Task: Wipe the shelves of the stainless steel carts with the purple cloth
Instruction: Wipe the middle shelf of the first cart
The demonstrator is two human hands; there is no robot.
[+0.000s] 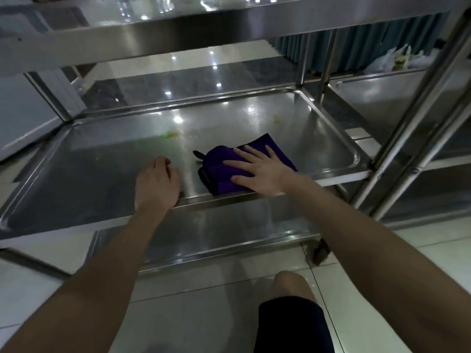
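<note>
Centre frame, right hand [260,171] presses purple cloth [219,159] flat, fingers spread; left hand [156,182] rests curled on shelf [102,171] rim.

Dark shorts [293,324] are worn above a bare knee [289,284]; uncovered forearms [102,276] are seen down to the left hand [156,183] and right hand [260,171].

The folded purple cloth [217,174] lies front-right on the rimmed stainless steel middle shelf [102,179], under the right hand [262,171] — the left hand [156,182] rests just left, at the front rim.

On steel cart shelf [102,174]: purple cloth [221,159], greenish smears [169,135].
</note>
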